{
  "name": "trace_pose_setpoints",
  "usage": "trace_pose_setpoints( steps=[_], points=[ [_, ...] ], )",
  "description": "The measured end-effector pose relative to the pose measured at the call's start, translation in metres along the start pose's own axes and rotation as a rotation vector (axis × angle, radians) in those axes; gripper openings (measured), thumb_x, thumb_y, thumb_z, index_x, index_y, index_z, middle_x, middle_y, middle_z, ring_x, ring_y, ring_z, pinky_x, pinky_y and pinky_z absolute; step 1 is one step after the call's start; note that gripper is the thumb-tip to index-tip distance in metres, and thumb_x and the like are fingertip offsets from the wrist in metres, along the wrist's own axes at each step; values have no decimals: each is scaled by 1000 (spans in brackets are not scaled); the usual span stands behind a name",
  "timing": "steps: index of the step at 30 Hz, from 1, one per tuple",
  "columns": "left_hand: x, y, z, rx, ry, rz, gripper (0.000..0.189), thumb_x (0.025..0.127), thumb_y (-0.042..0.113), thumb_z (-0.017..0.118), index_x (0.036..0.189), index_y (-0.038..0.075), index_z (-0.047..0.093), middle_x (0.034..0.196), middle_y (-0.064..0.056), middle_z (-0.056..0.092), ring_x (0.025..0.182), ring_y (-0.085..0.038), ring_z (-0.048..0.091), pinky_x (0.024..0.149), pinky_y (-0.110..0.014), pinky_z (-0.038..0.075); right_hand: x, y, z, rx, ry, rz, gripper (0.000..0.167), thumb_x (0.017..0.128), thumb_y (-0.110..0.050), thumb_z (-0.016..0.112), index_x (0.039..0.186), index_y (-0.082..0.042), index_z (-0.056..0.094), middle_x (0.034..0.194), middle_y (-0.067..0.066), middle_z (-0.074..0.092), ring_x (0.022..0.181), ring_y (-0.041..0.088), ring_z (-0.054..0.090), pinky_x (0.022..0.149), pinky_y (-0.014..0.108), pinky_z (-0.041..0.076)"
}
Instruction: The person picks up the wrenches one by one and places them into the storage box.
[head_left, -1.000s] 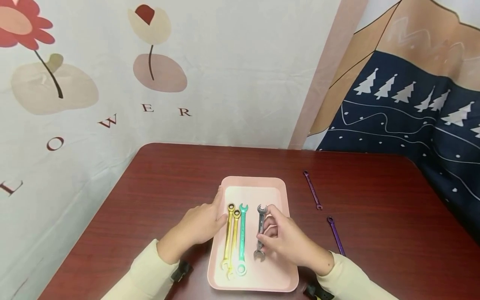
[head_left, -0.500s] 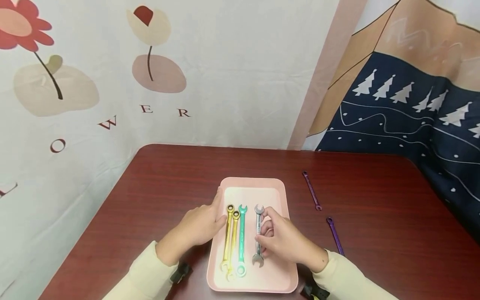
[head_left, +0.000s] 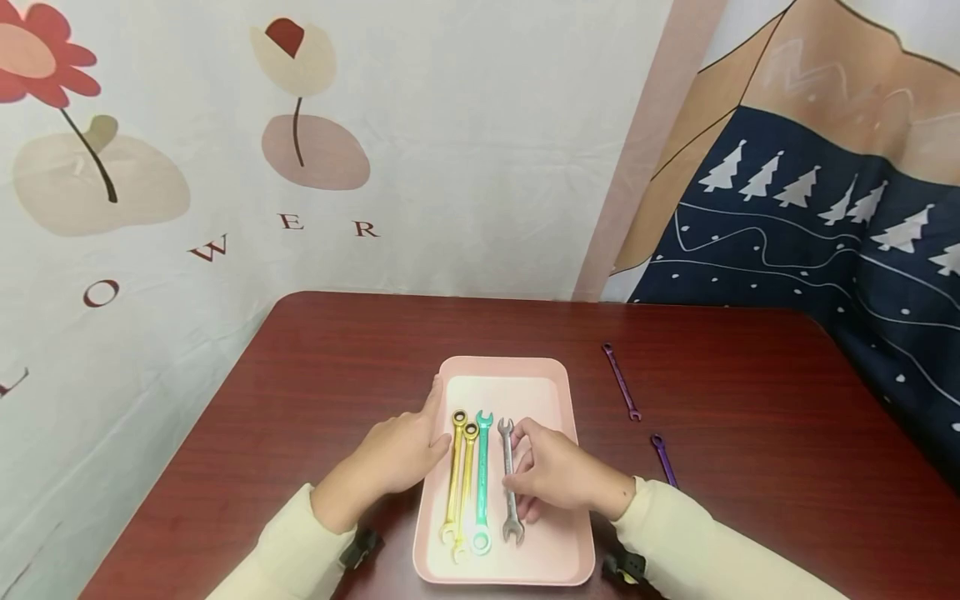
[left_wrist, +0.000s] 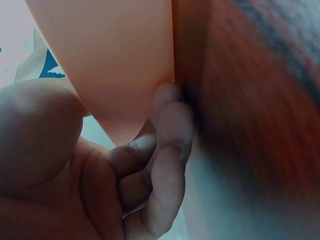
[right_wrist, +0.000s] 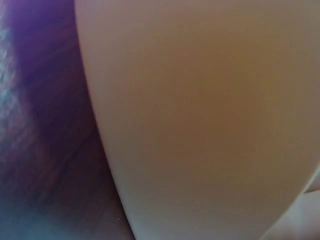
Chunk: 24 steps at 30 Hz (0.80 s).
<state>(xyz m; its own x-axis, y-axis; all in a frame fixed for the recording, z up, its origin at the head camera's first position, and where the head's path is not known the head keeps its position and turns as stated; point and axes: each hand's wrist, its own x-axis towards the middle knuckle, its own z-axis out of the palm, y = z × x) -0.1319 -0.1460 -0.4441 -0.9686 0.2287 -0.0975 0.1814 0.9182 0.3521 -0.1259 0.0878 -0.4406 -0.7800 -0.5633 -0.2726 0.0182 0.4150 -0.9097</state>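
A person's right hand pinches a grey wrench between thumb and fingers over the right half of a pink tray, which sits on a dark red table. The wrench runs near to far, just right of a green wrench and apart from it. Left of the green one lie two gold wrenches, a left one and a right one. The left hand grips the tray's left edge, thumb over the rim, fingers curled against its outer side.

The step in hand looks like lining the grey wrench up with the others; whether it rests fully on the tray, I cannot tell. The next move seems to call for keeping it parallel, then loosening the right fingers without nudging the green wrench. Two purple wrenches, a far one and a near one partly behind the right sleeve, lie on the table right of the tray.
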Motion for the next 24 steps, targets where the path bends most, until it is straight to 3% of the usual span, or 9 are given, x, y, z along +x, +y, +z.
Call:
trace_pose_setpoints(
  steps=[6, 11, 24],
  points=[
    [1, 0, 2, -5, 10, 6, 85, 97, 36, 59, 160, 1, 13, 91, -10, 73, 75, -19, 65, 70, -44, 51, 3, -1, 2, -1, -6, 50, 40, 87, 2, 67, 117, 2, 41, 66, 13, 68, 46, 14, 63, 47, 37, 55],
    [1, 2, 2, -17, 21, 18, 84, 97, 34, 59, 159, -1, 15, 86, -10, 72, 72, -17, 63, 70, -45, 51, 5, 0, 3, -7, 10, 80, 42, 86, 2, 68, 118, 2, 41, 65, 13, 66, 44, 13, 61, 46, 35, 55],
    [-2, 1, -1, -21, -1, -3, 86, 97, 35, 60, 160, 2, 12, 98, -13, 74, 76, -19, 66, 67, -43, 50, 10, 2, 7, 6, -38, 57, 36, 88, 1, 68, 110, -1, 40, 64, 12, 64, 42, 14, 61, 44, 36, 54]
  ],
)
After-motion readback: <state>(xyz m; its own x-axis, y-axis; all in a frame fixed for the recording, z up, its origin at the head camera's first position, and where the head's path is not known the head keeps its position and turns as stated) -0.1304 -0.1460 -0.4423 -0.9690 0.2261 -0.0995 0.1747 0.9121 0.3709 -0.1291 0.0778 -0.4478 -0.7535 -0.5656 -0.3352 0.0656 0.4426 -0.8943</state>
